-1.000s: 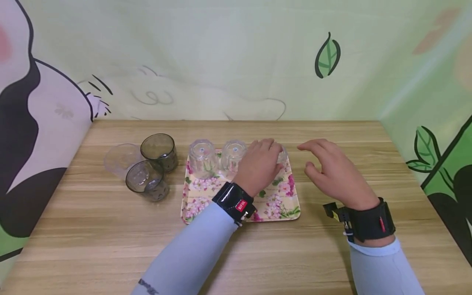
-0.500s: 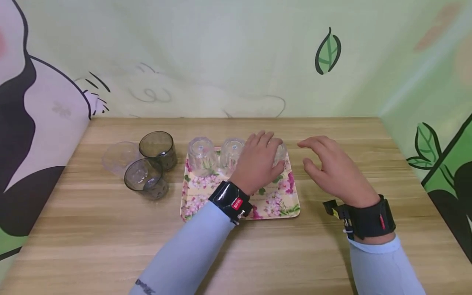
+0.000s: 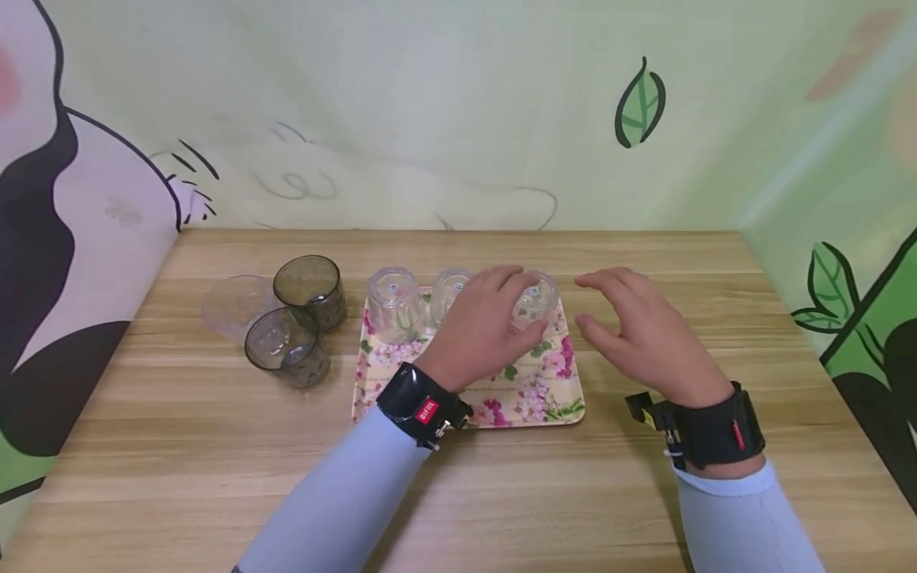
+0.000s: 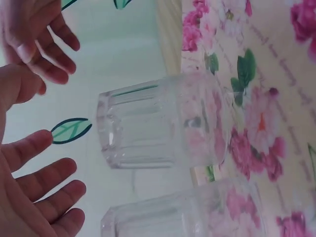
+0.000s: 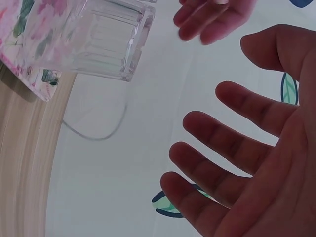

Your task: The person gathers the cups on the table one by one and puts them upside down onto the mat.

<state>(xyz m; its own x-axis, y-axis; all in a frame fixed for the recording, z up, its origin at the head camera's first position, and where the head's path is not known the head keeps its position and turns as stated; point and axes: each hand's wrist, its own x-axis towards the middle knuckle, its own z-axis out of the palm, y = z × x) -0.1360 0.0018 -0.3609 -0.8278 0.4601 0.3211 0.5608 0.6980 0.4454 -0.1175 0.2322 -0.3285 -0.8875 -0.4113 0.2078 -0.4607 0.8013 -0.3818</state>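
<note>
Clear glasses stand upside down in a row along the back of a floral tray (image 3: 530, 410): a left glass (image 3: 394, 306), a middle glass (image 3: 447, 294) partly covered, and a right glass (image 3: 537, 296). My left hand (image 3: 483, 326) is over the tray, its fingers loosely extended and holding nothing. In the left wrist view its fingers (image 4: 47, 180) are apart from the nearest glass (image 4: 163, 123). My right hand (image 3: 648, 334) hovers beyond the tray's right edge, thumb and fingers spread around nothing. The right wrist view shows a gap between its fingers (image 5: 227, 138) and the glass (image 5: 94, 39).
Left of the tray, two smoky grey glasses (image 3: 308, 282) (image 3: 286, 350) stand mouth up beside a clear glass (image 3: 232, 306). All rest on the wood-grain table (image 3: 215, 454). A printed backdrop (image 3: 430, 119) rises behind the table and at both sides.
My left hand has drawn back to the left and toward me, off the right glass, which shows more fully now. The right hand has barely shifted. The glasses and tray stay put.
</note>
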